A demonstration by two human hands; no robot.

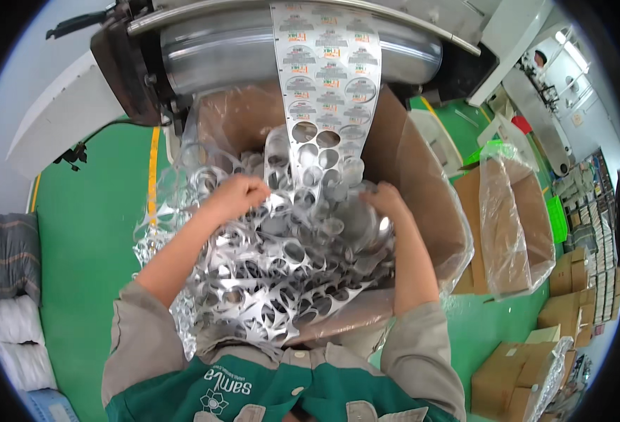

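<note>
A printed foil web (327,77) hangs down from a metal roller. Its lower part is punched with round holes, and some discs are still in it. Below lies a heap of silvery foil scrap (275,281), a lattice of round cut-outs. My left hand (239,195) is closed on the foil scrap, just left of the web's lower end. To the right of the web, my right hand (387,199) has its fingers curled in against the foil; they are blurred and partly hidden, so what they hold cannot be made out. Loose round foil discs (334,186) show between the hands.
The scrap fills a large plastic-lined cardboard box (422,190) and spills over its left side. Ahead spans the machine's roller (218,53). Another lined box (510,225) stands at the right, with cartons (507,376) nearer. Stuffed sacks (11,257) sit at the far left.
</note>
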